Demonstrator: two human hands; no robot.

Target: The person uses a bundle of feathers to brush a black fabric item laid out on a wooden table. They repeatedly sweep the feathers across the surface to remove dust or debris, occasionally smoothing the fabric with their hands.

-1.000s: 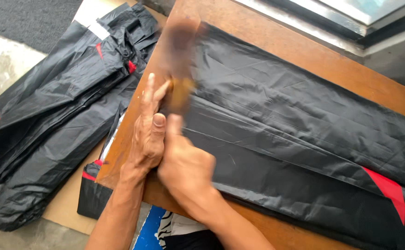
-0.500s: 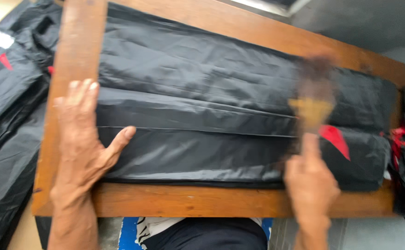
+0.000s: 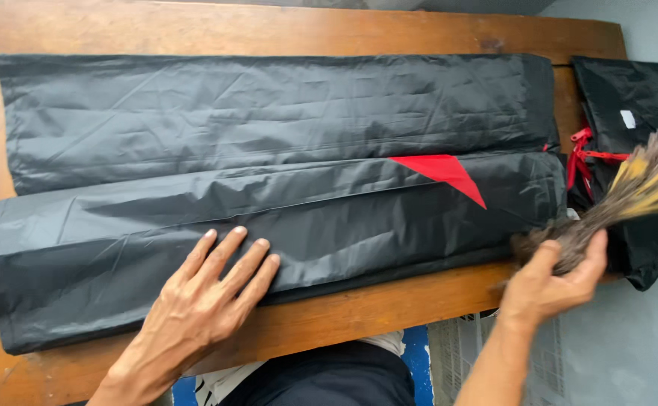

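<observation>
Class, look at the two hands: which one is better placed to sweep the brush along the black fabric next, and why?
Probably the right hand: it already grips the brush at the right end of the black fabric. The left hand lies flat on the fabric, pinning it.

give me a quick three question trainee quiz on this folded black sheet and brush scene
1. True or false: the left hand lies flat, fingers spread, on the folded black fabric.
2. What does the right hand grip? A) scissors B) a bristle brush C) a tape roll
3. What colour is the triangular patch on the fabric's near layer?

Key: 1 true; 2 B; 3 red. The fabric lies lengthwise on the wooden table, with the brush past its right end.
</observation>
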